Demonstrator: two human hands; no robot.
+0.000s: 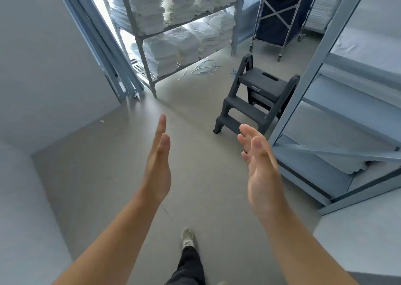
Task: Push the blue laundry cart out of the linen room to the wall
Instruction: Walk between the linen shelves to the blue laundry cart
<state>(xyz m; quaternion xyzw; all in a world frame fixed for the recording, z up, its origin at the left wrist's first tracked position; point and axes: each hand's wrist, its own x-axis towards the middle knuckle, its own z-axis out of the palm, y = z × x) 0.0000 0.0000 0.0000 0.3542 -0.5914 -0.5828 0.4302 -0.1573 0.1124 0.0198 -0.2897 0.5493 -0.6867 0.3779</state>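
The blue laundry cart (284,13), a dark blue fabric bag in a chrome frame on castors, stands at the far end of the linen room, top right. My left hand (158,165) and my right hand (260,165) are stretched out in front of me over the grey floor, palms facing each other, fingers straight, holding nothing. Both hands are far short of the cart. One of my feet (187,238) shows below.
A dark grey step stool (253,98) stands on the floor between me and the cart. White folded linen fills a metal rack (173,31) on the left; a blue shelving unit (338,120) lines the right. Loose plastic straps (204,68) lie on the floor.
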